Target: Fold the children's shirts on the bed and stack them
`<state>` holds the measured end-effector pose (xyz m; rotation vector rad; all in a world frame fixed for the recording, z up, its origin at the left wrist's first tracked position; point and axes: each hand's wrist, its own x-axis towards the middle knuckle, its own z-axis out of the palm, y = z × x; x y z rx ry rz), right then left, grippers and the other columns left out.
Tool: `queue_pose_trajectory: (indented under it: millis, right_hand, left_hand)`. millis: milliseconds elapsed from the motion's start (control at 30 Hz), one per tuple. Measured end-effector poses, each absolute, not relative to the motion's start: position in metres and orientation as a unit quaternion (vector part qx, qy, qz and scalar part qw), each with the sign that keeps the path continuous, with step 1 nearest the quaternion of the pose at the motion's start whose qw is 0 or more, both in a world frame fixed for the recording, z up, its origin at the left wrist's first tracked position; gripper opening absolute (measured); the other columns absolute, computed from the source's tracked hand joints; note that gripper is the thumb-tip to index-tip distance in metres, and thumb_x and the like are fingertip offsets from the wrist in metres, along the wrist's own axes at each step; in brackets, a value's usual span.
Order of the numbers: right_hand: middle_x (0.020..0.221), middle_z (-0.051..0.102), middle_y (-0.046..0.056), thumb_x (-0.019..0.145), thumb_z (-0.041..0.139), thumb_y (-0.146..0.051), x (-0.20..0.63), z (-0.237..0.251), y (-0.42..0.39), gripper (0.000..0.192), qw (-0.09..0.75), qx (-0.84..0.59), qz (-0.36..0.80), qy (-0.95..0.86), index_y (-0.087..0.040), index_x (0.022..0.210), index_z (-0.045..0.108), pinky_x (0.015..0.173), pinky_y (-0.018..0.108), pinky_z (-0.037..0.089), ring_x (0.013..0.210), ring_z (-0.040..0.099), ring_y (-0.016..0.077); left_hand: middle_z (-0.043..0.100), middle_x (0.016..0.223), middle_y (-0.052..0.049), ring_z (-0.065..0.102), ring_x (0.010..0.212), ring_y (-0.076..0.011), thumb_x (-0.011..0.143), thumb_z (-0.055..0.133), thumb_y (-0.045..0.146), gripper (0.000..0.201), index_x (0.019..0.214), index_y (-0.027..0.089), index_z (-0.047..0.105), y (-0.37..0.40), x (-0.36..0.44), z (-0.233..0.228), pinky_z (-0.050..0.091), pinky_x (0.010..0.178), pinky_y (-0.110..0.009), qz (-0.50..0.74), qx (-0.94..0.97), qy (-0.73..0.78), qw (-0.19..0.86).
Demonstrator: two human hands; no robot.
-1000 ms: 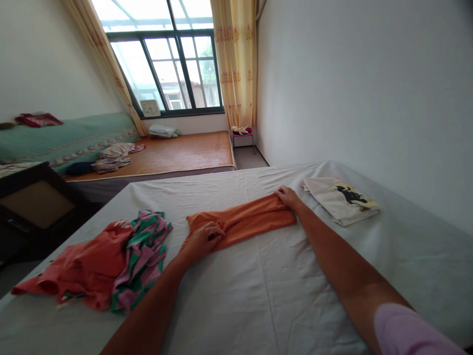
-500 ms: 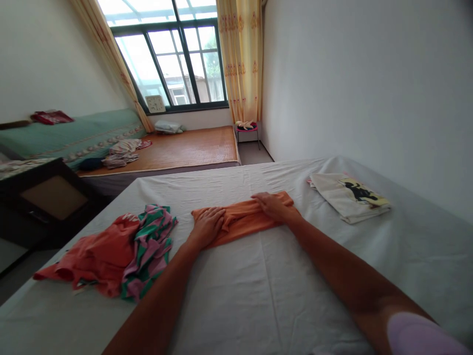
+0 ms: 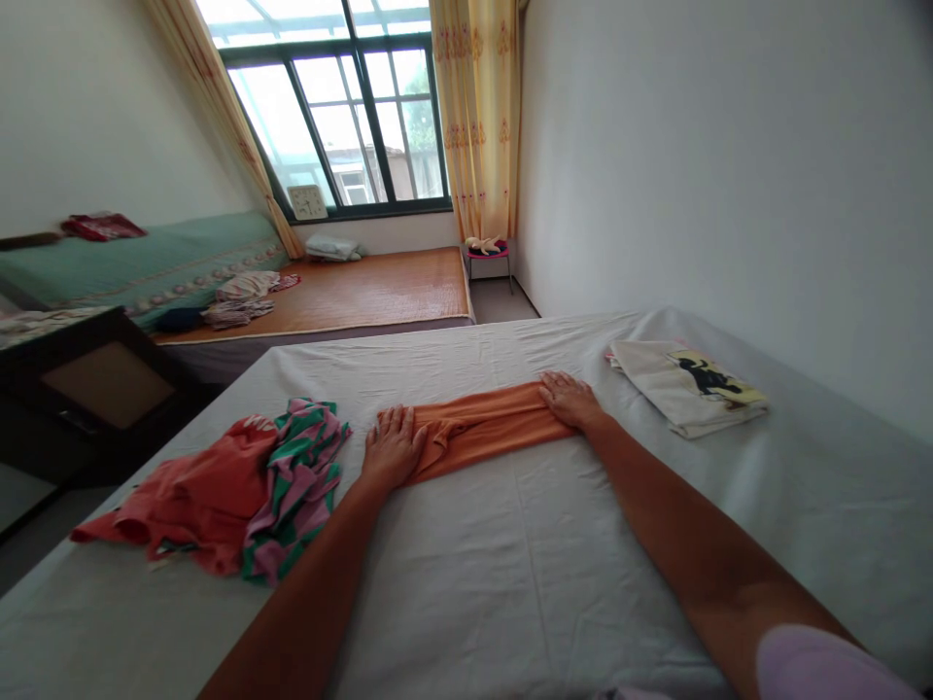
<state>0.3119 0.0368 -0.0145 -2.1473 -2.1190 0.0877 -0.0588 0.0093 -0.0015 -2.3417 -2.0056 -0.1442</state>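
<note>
An orange garment [image 3: 496, 424], folded into a long strip, lies across the white bed sheet [image 3: 466, 564]. On its left end rests my left hand [image 3: 394, 447], palm down with the fingers stretched out. My right hand [image 3: 570, 397] lies flat on the right end, its fingers extended too. Neither hand grips the cloth. To the left is a crumpled red garment [image 3: 196, 496], touching a green and pink patterned garment [image 3: 302, 486]. A folded white garment with a black figure print [image 3: 685, 389] sits to the right of my right hand.
Beyond this bed stands another bed with a brown mat [image 3: 371, 287], holding some clothes [image 3: 244, 297] and a pillow [image 3: 333, 248]. A dark cabinet [image 3: 102, 389] is at the left. The white wall [image 3: 714, 175] runs along the right, and a small stool [image 3: 488, 253] stands near the curtain [image 3: 477, 126].
My right hand has slid right to the far end of the orange garment. My left hand has shifted slightly left to its other end, leaving more of the strip uncovered between them.
</note>
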Motion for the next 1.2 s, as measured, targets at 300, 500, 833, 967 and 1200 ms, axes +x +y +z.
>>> queue_pose_trajectory:
  millis: [300, 500, 833, 967, 1200]
  right_hand:
    - [0.151, 0.037, 0.005, 0.096, 0.028, -0.041, 0.318, -0.025, 0.043, 0.052, 0.116, -0.709, 0.010, -0.696, -0.024, 0.143, 0.040, 0.113, 0.049, 0.020, 0.139, 0.029, 0.0237]
    - [0.149, 0.040, 0.005, 0.096, 0.031, -0.041, 0.319, -0.025, 0.043, 0.049, 0.133, -0.705, 0.000, -0.697, -0.025, 0.140, 0.043, 0.112, 0.047, 0.021, 0.138, 0.032, 0.0241]
    - [0.144, 0.047, 0.007, 0.095, 0.037, -0.037, 0.319, -0.021, 0.043, 0.044, 0.146, -0.697, -0.011, -0.702, -0.022, 0.134, 0.050, 0.109, 0.045, 0.028, 0.132, 0.038, 0.0241]
    - [0.125, 0.061, 0.010, 0.091, 0.047, -0.043, 0.325, -0.004, 0.041, 0.037, 0.177, -0.710, 0.020, -0.681, -0.022, 0.119, 0.060, 0.092, 0.037, 0.042, 0.115, 0.053, 0.0252]
    - [0.090, 0.070, 0.008, 0.070, 0.068, -0.058, 0.346, 0.012, 0.039, 0.046, 0.150, -0.740, 0.135, -0.642, -0.017, 0.091, 0.065, 0.065, 0.027, 0.043, 0.082, 0.063, 0.0224]
  left_hand:
    - [0.059, 0.124, -0.022, 0.054, 0.119, -0.0293, 0.088, 0.047, 0.044, 0.063, 0.135, 0.003, 0.041, 0.013, -0.104, 0.014, 0.040, 0.100, -0.037, -0.119, -0.734, -0.669, 0.020]
    - [0.071, 0.102, -0.016, 0.066, 0.099, -0.0295, 0.088, 0.045, 0.051, 0.060, 0.135, 0.013, 0.041, 0.003, -0.097, 0.036, 0.046, 0.082, -0.035, -0.058, -0.711, -0.698, -0.057]
    - [0.058, 0.131, -0.016, 0.057, 0.118, -0.0291, 0.084, 0.056, 0.042, 0.063, 0.139, 0.018, 0.039, -0.003, -0.085, 0.033, 0.044, 0.094, -0.036, -0.102, -0.766, -0.629, -0.080]
    - [0.053, 0.136, -0.015, 0.050, 0.126, -0.0275, 0.081, 0.059, 0.037, 0.063, 0.139, 0.017, 0.042, 0.002, -0.091, 0.026, 0.040, 0.103, -0.036, -0.126, -0.784, -0.602, -0.085]
    - [0.051, 0.138, -0.014, 0.049, 0.126, -0.0283, 0.081, 0.057, 0.040, 0.063, 0.138, 0.018, 0.045, 0.006, -0.098, 0.022, 0.040, 0.104, -0.040, -0.139, -0.786, -0.592, -0.112]
